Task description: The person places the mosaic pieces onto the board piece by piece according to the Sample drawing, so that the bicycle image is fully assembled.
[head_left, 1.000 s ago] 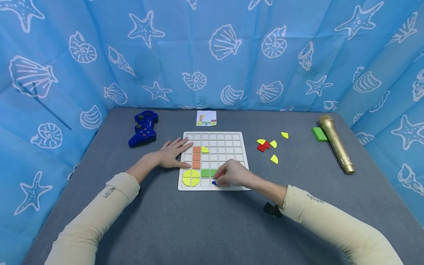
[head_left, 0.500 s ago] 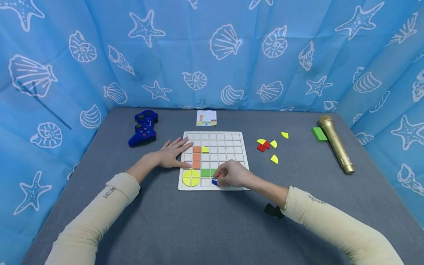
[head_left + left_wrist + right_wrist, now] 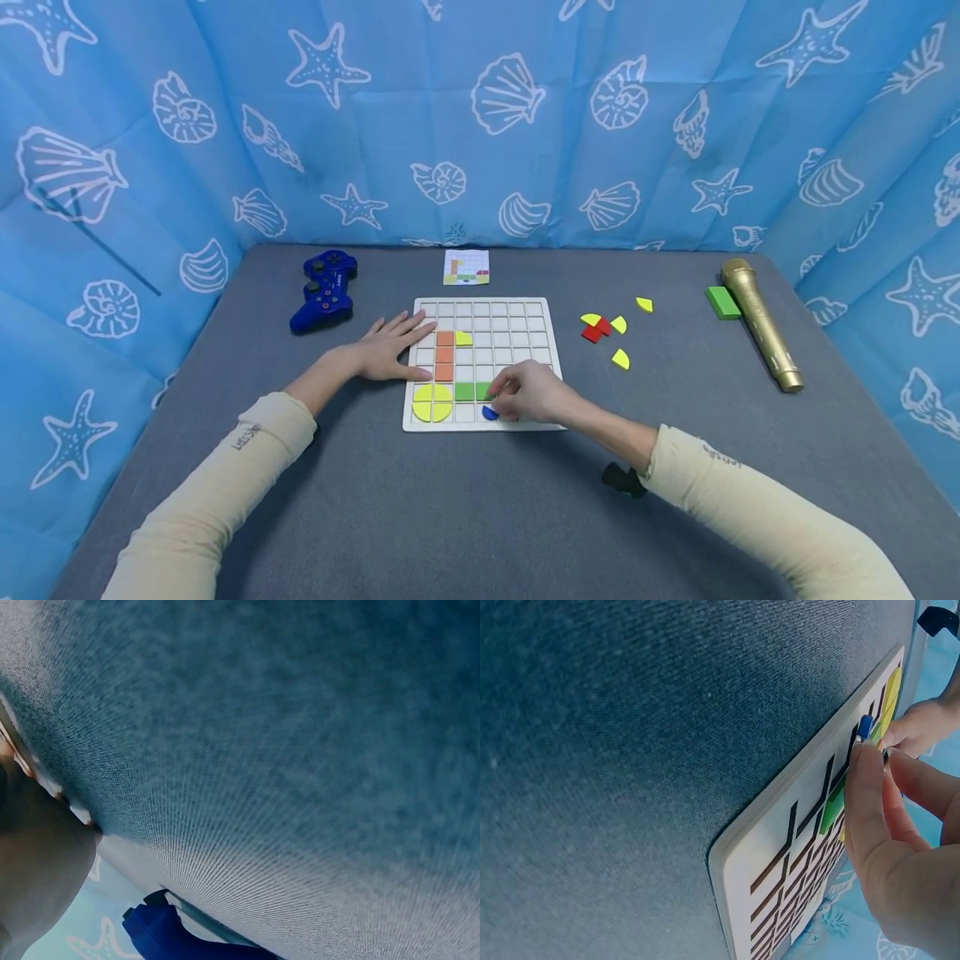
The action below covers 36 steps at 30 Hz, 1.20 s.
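Note:
A white grid board [image 3: 558,423] lies on the grey table. My left hand [image 3: 386,348] rests on its left edge with the fingers spread out. Near the board's front edge my right hand [image 3: 528,392] pinches a small blue rounded tile [image 3: 490,412], whose right part is hidden by the fingers. In the right wrist view the blue tile [image 3: 865,726] shows right at the fingertips. Green square tiles [image 3: 465,391] lie just behind it, partly under the right hand. Orange squares [image 3: 445,355] form a column, with a yellow quarter-circle [image 3: 463,339] beside it and a yellow circle [image 3: 423,412] of quarter tiles at front left.
A small pattern card [image 3: 466,267] lies behind the board. To the right are loose yellow quarter tiles [image 3: 621,359] and red tiles [image 3: 592,333]. Farther right, a gold microphone [image 3: 763,325] lies against a green block [image 3: 722,303]. A blue game controller [image 3: 327,290] is at back left.
The blue tile has turned in my right fingers, so more of its rounded face shows. My right hand has shifted slightly rightward; the left hand stays put.

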Motion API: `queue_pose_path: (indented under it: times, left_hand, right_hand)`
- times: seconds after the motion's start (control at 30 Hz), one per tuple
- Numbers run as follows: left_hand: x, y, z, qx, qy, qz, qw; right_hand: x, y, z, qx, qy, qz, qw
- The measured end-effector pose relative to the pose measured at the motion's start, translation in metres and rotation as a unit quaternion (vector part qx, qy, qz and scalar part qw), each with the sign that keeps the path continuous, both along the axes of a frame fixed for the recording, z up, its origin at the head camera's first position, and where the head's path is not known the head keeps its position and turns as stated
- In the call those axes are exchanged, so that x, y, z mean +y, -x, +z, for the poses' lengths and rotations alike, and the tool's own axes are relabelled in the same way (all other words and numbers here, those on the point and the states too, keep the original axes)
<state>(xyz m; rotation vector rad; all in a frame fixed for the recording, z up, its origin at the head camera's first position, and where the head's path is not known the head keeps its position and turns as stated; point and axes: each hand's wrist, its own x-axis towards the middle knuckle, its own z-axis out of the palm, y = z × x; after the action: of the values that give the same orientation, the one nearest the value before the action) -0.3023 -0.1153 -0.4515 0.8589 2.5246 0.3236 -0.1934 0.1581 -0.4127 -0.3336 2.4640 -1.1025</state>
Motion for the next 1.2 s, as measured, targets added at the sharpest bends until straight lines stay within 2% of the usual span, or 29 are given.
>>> queue_pose_path:
  times: [0.2,0.37,0.5,0.77,1.2]
  left_hand:
    - [-0.0011,0.001,-0.0013,0.002,0.004,0.001,1.0]
    - [-0.002,0.0038,-0.0051,0.01,0.009,-0.002,0.9999]
    - [-0.0016,0.0028,-0.0044,0.005,0.008,0.001,1.0]
    - [-0.0008,0.0025,-0.0043,0.002,0.006,0.003,1.0]
    - [-0.0002,0.0043,-0.0068,0.004,0.013,0.004,0.9999]
  right_hand:
    - [0.0048,-0.0004,-0.0002,-0.029,0.036,-0.022,0.9987]
    - [0.0082,-0.0025,-0.0028,-0.068,0.101,-0.008,0.9925]
    - [0.0078,-0.0031,-0.004,-0.082,0.126,-0.006,0.9886]
    - [0.0059,-0.0026,-0.0058,-0.093,0.144,-0.022,0.985]
    - [0.0098,-0.0026,-0.0094,-0.09,0.166,-0.017,0.9818]
